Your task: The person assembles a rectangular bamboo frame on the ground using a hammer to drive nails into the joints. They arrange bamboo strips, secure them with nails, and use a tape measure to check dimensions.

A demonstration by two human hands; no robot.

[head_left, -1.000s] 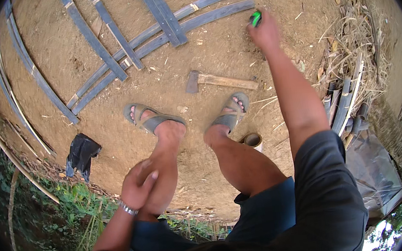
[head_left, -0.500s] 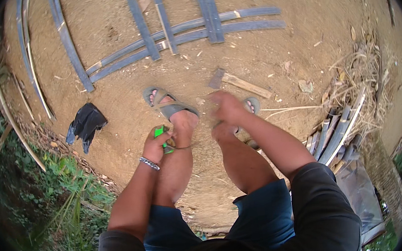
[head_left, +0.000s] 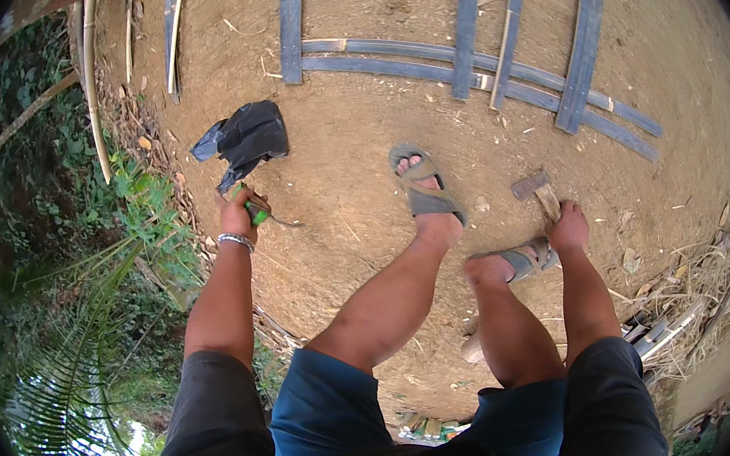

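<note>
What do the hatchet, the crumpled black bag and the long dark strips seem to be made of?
Hatchet head: probably metal, dull, rust-like brown.
Hatchet handle: likely bare wood, by its pale tan colour.
Black bag: seems thin plastic, softly glossy with sharp creases.
Dark strips: perhaps split bamboo, blue-grey, with pale bands like joints.

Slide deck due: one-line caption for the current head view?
Left hand holding a green tape measure near a black plastic bag; right hand gripping a hatchet by its wooden handle.
</note>
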